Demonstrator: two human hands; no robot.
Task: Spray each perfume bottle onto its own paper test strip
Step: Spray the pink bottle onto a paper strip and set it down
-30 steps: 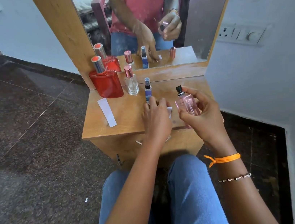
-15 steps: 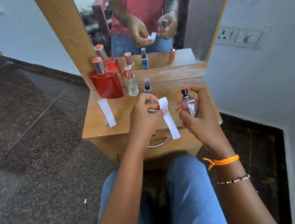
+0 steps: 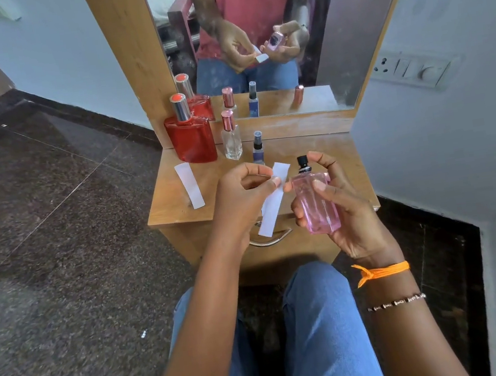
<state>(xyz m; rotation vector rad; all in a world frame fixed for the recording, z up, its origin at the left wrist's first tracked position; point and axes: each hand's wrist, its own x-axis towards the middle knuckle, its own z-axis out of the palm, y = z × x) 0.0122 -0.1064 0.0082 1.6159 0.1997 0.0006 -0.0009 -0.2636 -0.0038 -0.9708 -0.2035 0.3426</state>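
My right hand [image 3: 343, 206] grips a pink perfume bottle [image 3: 317, 202] with a black spray nozzle, forefinger curled over the nozzle. My left hand [image 3: 243, 199] pinches a white paper strip [image 3: 273, 206] near its top, just left of the bottle; the strip hangs down over the table's front edge. A second paper strip [image 3: 189, 185] lies flat on the wooden table [image 3: 175, 204]. At the back stand a red bottle [image 3: 191, 136], a clear bottle with a pink cap [image 3: 231, 139] and a small blue spray bottle [image 3: 257, 151], partly behind my left hand.
A mirror [image 3: 274, 24] rises behind the table and reflects the bottles and my hands. A drawer handle [image 3: 271, 238] sits under the table front. A wall switch plate [image 3: 411, 69] is at the right. My knees in jeans are below the table; dark stone floor lies to the left.
My left hand lifted the paper strip off the table and brought it up beside the pink bottle. My right hand tilted the bottle closer to the strip.
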